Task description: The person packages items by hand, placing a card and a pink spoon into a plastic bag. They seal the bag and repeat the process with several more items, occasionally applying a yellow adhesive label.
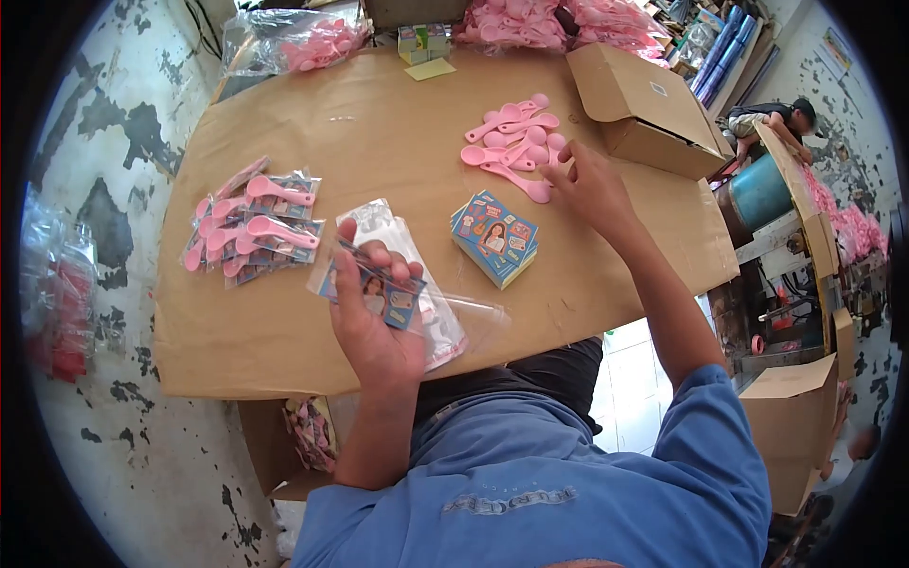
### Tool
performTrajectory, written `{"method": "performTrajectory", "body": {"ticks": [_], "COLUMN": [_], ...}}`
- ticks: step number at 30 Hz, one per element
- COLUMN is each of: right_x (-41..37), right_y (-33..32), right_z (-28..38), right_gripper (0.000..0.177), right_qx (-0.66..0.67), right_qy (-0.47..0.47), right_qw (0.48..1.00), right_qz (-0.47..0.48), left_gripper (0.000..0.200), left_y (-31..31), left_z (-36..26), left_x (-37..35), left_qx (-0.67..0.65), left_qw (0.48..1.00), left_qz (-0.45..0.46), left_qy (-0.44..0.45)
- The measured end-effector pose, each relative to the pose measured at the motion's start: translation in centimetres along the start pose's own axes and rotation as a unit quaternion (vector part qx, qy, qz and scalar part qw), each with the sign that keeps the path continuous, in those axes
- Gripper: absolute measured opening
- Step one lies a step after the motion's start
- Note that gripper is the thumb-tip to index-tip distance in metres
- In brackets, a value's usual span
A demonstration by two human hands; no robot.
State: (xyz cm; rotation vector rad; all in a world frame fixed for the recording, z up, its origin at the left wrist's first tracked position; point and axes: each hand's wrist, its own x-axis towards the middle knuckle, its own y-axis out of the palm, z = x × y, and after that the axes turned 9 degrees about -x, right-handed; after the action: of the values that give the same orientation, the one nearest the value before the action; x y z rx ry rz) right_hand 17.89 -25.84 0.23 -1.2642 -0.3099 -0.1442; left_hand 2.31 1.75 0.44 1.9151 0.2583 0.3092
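Observation:
My left hand (379, 322) is closed around a clear plastic bag with a blue printed card (405, 305) in it. Beneath that hand lies a stack of clear bags (437, 327) with white strips. At the pile of pink plastic spoons (511, 133), the thumb and forefinger of my right hand (595, 194) close on the end of one spoon (556, 144). Between my hands sits a stack of blue cards (494, 239) picturing a person. On the left are several packed bags (256, 222), each showing a pink spoon over a card.
Brown paper covers the table (379, 123). An open cardboard box (649, 109) stands at the back right. Bags of pink spoons (511, 24) line the far edge, beside a small card stack (423, 43). Another person (776, 123) crouches at the far right.

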Motion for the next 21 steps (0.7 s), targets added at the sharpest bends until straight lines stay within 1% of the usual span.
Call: {"method": "performTrajectory", "body": {"ticks": [3, 7, 8, 10, 12, 13, 14, 15, 16, 18, 20, 21], "right_x": [1.1, 2.3, 2.1, 1.3, -1.1, -2.9, -5.0, -7.2, -9.4, -13.0, -15.0, -15.3], "right_y": [1.4, 1.0, 0.4, 0.3, -2.3, -3.9, -5.1, -5.5, -5.8, -6.0, -5.6, -5.6], "right_z": [-0.8, -3.2, -3.6, -6.1, -4.0, -2.4, -1.0, 0.0, 1.0, 3.0, 5.1, 5.8], "right_gripper": [0.042, 0.027, 0.023, 0.02, 0.016, 0.016, 0.017, 0.019, 0.022, 0.026, 0.026, 0.024], "right_qx": [-0.034, -0.063, -0.076, -0.076, 0.077, 0.173, 0.265, 0.348, 0.426, 0.502, 0.556, 0.567], "right_qy": [-0.032, 0.004, 0.003, -0.046, 0.011, 0.007, 0.008, 0.005, 0.004, 0.039, 0.069, 0.06], "right_qw": [0.999, 0.998, 0.997, 0.994, 0.996, 0.985, 0.964, 0.935, 0.896, 0.837, 0.78, 0.766], "right_qz": [-0.021, 0.02, 0.029, -0.056, -0.034, -0.004, 0.025, 0.076, 0.123, 0.214, 0.279, 0.296], "left_gripper": [0.044, 0.046, 0.048, 0.052, 0.051, 0.051, 0.05, 0.048, 0.048, 0.048, 0.049, 0.049], "left_y": [-0.6, -1.5, -1.3, -0.6, -1.2, -1.2, -1.1, -0.9, -0.7, 0.0, 0.3, 0.4], "left_z": [-0.5, -2.0, -2.4, -3.2, -4.2, -4.4, -4.5, -4.5, -4.4, -4.0, -3.6, -3.3], "left_x": [-0.6, -0.2, 0.1, 1.0, 1.8, 2.3, 2.7, 2.8, 2.8, 2.9, 2.9, 2.8], "left_qx": [0.022, 0.033, 0.029, 0.026, 0.019, 0.013, 0.007, -0.01, -0.005, 0.002, 0.002, 0.003], "left_qw": [1.0, 0.998, 0.998, 0.995, 0.994, 0.993, 0.992, 0.992, 0.991, 0.99, 0.991, 0.992], "left_qz": [0.018, 0.043, 0.02, -0.037, -0.015, -0.01, -0.002, -0.001, -0.002, -0.001, 0.008, 0.013], "left_qy": [0.003, 0.036, 0.051, 0.091, 0.11, 0.12, 0.127, 0.127, 0.13, 0.138, 0.13, 0.123]}}
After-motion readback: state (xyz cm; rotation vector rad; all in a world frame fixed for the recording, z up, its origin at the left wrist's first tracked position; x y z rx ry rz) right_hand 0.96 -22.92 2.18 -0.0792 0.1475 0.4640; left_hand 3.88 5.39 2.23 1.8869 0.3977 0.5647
